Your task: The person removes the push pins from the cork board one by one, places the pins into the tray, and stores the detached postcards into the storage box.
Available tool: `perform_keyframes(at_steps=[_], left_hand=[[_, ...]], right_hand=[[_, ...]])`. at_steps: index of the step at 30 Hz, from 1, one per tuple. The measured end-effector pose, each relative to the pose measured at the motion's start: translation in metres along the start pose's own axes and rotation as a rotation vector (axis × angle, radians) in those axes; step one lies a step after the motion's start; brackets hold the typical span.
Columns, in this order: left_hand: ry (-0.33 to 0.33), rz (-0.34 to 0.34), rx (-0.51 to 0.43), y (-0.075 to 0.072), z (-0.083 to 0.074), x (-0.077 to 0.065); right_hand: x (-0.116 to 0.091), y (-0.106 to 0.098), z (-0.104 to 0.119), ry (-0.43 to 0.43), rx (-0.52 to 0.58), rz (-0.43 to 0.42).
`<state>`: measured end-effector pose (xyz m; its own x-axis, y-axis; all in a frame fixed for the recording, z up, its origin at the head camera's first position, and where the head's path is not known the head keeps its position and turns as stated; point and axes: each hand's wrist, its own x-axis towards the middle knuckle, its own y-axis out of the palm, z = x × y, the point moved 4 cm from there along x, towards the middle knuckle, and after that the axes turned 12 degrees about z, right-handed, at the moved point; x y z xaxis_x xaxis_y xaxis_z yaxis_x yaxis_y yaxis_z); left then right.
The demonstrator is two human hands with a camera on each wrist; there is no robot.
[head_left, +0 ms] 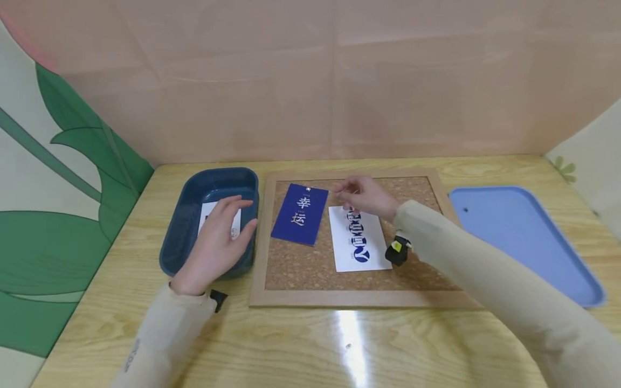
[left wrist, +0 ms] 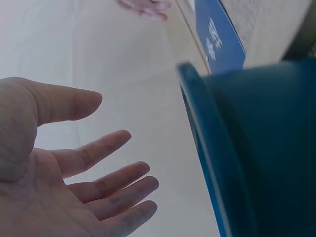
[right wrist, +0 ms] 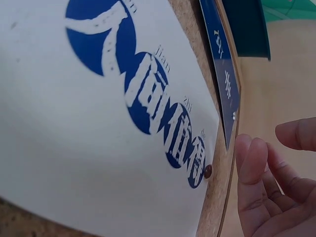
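In the head view my left hand (head_left: 220, 234) hovers over the dark teal bin (head_left: 180, 215), fingers spread and nothing in them. Inside the bin lies a white card (head_left: 208, 208), partly covered by that hand. My right hand (head_left: 366, 196) is above the top end of a white card with blue printed characters (head_left: 361, 245) on the corkboard (head_left: 301, 275). The right wrist view shows its thumb apart from its loosely bent fingers, holding nothing. A brown pushpin (right wrist: 208, 171) sits at that card's top edge. Left of it, a blue card (head_left: 301, 215) has a pale pin (head_left: 308, 189) at its top.
A light blue tray (head_left: 514, 231) lies right of the corkboard, partly behind my right forearm. The wooden table (head_left: 291, 345) runs back to a pinkish cloth backdrop (head_left: 330, 97). A green leaf-patterned panel (head_left: 43, 258) stands at the left.
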<state>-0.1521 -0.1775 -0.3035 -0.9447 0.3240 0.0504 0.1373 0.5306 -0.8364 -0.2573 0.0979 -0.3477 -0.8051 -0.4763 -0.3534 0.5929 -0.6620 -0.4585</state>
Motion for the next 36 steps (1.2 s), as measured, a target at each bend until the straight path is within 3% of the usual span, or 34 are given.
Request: perform_keyframes(at_steps=[15, 23, 36], left_hand=[[0.099, 0.009, -0.033, 0.019, -0.026, 0.013], [0.132, 0.090, -0.042, 0.036, -0.041, 0.019], [0.185, 0.211, -0.037, 0.055, -0.052, 0.020]], right_hand=[[-0.006, -0.004, -0.014, 0.012, -0.020, -0.027], [-0.014, -0.009, -0.018, -0.006, -0.023, -0.022], [-0.019, -0.012, -0.021, -0.023, -0.018, -0.019]])
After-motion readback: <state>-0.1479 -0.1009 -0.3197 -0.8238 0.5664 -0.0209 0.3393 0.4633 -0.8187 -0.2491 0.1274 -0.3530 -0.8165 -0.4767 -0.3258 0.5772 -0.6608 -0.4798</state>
